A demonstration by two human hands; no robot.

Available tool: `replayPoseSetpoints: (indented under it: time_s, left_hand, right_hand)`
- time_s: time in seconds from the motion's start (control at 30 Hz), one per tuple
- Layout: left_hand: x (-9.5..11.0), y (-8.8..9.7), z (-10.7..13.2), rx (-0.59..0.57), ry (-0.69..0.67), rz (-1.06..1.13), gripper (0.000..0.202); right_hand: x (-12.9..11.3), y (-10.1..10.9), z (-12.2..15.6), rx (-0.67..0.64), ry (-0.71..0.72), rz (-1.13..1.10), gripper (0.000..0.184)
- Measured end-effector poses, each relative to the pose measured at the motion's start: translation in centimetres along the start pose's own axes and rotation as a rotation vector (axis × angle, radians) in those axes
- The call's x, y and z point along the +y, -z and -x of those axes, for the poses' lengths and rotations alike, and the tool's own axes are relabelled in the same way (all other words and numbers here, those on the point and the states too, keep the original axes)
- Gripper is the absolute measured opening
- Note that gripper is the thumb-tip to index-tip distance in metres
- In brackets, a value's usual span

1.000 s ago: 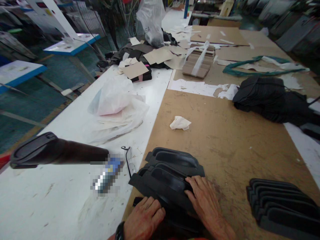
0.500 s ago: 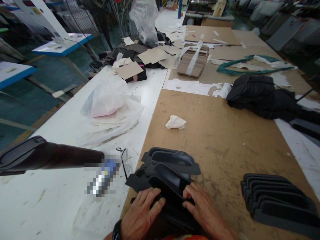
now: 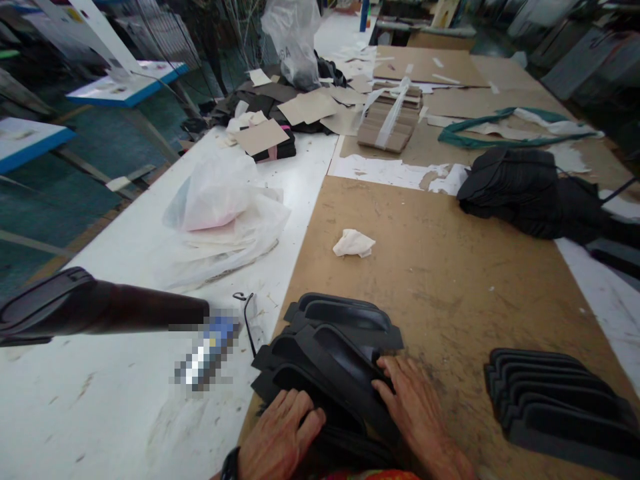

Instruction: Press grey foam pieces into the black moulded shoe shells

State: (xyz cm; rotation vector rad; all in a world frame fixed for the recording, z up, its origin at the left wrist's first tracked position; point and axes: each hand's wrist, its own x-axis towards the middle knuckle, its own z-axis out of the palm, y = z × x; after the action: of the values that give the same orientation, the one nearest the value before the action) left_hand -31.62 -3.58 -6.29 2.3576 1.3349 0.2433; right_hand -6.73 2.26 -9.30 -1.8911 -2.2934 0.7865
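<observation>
A fanned pile of black moulded pieces (image 3: 330,347) lies on the brown board (image 3: 450,267) at the near edge. My left hand (image 3: 280,437) rests on the pile's near left side, fingers curled over a piece. My right hand (image 3: 415,410) lies on the right end of the top piece, fingers bent round its edge. A second row of the same black pieces (image 3: 555,407) lies to the right, untouched.
A long dark tube-shaped thing (image 3: 95,310) lies on the white table (image 3: 125,400) at left, beside a blurred small object (image 3: 205,350). Clear plastic bags (image 3: 225,213), a crumpled white wad (image 3: 354,243), a black fabric heap (image 3: 530,193) and card stacks (image 3: 390,123) lie farther off.
My left hand slid back toward me along the pile and its fingers curled. The top black piece shifted and tilted under my right hand.
</observation>
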Motion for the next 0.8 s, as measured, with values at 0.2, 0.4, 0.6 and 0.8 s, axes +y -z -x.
replayPoseSetpoints:
  time_s: [0.2,0.4,0.6,0.8]
  left_hand:
    - [0.2,-0.2,0.5,-0.059,0.059,0.017,0.024]
    - [0.4,-0.3,0.8,-0.083,0.075,0.004,0.022]
    - [0.4,-0.3,0.8,-0.057,0.060,-0.031,0.025]
    - [1.1,0.2,0.3,0.217,-0.006,-0.102,0.009]
  right_hand:
    - [-0.3,-0.3,0.2,-0.028,-0.039,-0.050,0.010]
    - [-0.3,-0.9,0.4,-0.045,-0.138,-0.102,0.026]
    - [-1.1,1.3,0.8,-0.199,-0.137,-0.287,0.006]
    - [-1.6,2.2,2.6,-0.266,-0.063,-0.388,0.009]
